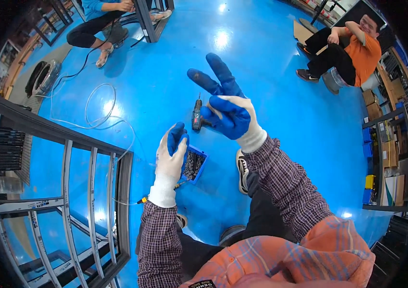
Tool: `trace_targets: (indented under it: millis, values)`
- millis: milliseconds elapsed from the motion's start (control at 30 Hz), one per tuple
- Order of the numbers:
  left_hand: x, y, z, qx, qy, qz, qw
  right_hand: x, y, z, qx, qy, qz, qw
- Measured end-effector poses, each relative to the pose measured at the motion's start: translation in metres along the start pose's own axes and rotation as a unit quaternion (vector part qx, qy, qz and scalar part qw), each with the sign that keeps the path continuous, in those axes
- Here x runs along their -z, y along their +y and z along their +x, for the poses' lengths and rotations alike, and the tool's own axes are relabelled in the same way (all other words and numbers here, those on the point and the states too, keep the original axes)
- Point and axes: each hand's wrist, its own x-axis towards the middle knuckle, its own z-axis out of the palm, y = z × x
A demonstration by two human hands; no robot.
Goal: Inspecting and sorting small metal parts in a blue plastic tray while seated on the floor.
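Note:
My right hand (232, 113), in a white glove with blue-coated palm and fingers, is raised in the middle of the view. Two of its fingers stretch out apart and the others curl in; nothing shows in it. My left hand (170, 150), gloved alike, is half bent beside the blue bin (204, 169), thumb apart from the fingers, with no object visible. Small dark parts (193, 164) fill the bin, which the left hand partly covers. Between the hands a cordless drill (196, 116) lies on the floor. Behind my left wrist passes a yellow-and-black tool (142, 199), mostly hidden.
A dark metal frame with grey bars (68, 192) stands at left. A clear hose (88, 126) loops across the blue floor (165, 72). One seated person (100, 24) is at far left, another in orange (360, 57) at far right. Shelving with boxes (390, 152) lines the right.

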Motion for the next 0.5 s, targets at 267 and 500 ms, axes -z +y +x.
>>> trace_targets:
  millis: [267, 500]
  values:
    - [0.0, -0.001, -0.004, 0.03, -0.032, 0.128, 0.991, 0.002, 0.02, -0.015, -0.187, -0.133, -0.04, 0.972]
    - [0.016, -0.084, -0.01, 0.025, -0.253, 0.391, 0.885, -0.048, 0.035, -0.053, -0.057, -0.399, -0.28, 0.871]
